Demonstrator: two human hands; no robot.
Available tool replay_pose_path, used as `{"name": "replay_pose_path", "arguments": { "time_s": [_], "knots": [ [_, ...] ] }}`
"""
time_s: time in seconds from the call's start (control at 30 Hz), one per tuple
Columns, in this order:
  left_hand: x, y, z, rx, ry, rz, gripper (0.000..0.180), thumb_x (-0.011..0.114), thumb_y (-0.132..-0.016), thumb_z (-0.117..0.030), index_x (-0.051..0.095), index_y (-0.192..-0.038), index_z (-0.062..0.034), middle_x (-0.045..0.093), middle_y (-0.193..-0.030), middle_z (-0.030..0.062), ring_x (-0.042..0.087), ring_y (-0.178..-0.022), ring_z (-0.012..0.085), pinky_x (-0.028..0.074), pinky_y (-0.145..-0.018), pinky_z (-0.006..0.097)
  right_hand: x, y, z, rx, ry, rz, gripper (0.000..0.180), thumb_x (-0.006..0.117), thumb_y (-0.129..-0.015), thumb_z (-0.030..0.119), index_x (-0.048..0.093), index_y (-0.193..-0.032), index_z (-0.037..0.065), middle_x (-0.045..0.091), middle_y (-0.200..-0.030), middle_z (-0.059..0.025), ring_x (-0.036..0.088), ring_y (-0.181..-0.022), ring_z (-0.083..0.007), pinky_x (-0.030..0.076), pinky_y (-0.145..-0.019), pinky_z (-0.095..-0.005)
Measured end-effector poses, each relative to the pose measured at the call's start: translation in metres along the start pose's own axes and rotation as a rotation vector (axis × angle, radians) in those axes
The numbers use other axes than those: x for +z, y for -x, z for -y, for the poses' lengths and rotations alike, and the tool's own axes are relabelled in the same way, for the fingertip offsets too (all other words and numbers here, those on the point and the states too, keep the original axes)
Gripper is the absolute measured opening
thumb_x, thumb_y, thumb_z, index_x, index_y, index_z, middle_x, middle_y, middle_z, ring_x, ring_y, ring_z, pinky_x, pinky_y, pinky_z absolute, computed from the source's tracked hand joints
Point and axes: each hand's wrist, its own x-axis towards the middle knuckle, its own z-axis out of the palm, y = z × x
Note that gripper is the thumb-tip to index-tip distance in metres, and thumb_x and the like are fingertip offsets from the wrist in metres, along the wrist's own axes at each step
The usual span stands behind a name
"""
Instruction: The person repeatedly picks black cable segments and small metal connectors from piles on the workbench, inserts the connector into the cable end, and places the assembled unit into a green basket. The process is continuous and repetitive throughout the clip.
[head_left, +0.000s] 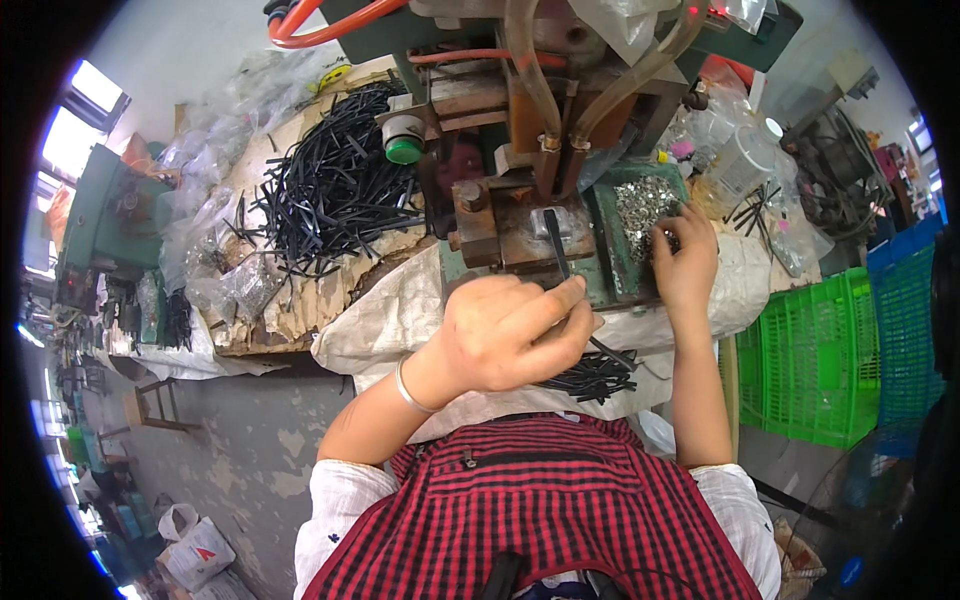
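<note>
Between the thumb and fingers of my left hand (pixel 505 335) is a narrow black strip (pixel 557 243). It points away from me, and its far end lies over the small bright metal plate on the press bed (pixel 520 238). My right hand (pixel 690 262) is at the right side of a green tray (pixel 605 240), its fingers curled at the small shiny metal pieces (pixel 640 208) inside. Whatever those fingertips pinch is too small to make out. Above the bed stands the press head with two hoses (pixel 598 95) coming down to it.
A big heap of black strips (pixel 335 180) covers the bench on the left, and a smaller bundle (pixel 590 378) lies at my lap. A green round button (pixel 403 150) sits left of the press. Green plastic crates (pixel 810 360) stand at right, below a clear plastic jar (pixel 745 155).
</note>
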Motion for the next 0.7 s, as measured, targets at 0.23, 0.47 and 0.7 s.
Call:
{"name": "replay_pose_path", "arguments": {
  "time_s": [0.23,0.47,0.7],
  "knots": [
    [0.006,0.006,0.011,0.041,0.051,-0.099,0.026,0.087,-0.073,-0.017,0.069,-0.091,-0.0092,0.073,-0.098,0.0090,0.058,-0.054,0.0090,0.041,-0.044,0.023,0.026,-0.004,0.011,-0.077,0.186,0.014,0.028,0.075,-0.088,0.026,0.069,-0.102,0.002,0.063,-0.132,-0.0220,0.051,-0.133,-0.0420,0.042,-0.108,-0.0513],
    [-0.018,0.056,0.003,-0.161,-0.022,-0.122,0.023,0.081,-0.078,-0.007,0.071,-0.099,-0.0078,0.076,-0.102,0.0096,0.067,-0.068,0.0148,0.052,-0.058,0.028,0.023,-0.004,0.004,-0.111,0.066,-0.050,0.015,0.072,-0.089,0.015,0.070,-0.092,0.001,0.069,-0.115,-0.0214,0.061,-0.118,-0.0414,0.047,-0.101,-0.0488],
    [0.008,0.085,0.097,-0.923,-0.213,-0.014,0.109,0.090,-0.072,-0.018,0.027,-0.159,-0.0039,0.034,-0.157,0.0279,0.035,-0.142,0.0466,0.031,-0.119,0.050,0.023,-0.010,0.017,-0.016,-0.062,-0.035,0.016,0.071,-0.092,0.016,0.073,-0.101,0.003,0.073,-0.094,-0.0143,0.069,-0.086,-0.0323,0.054,-0.080,-0.0419]
  ]
}}
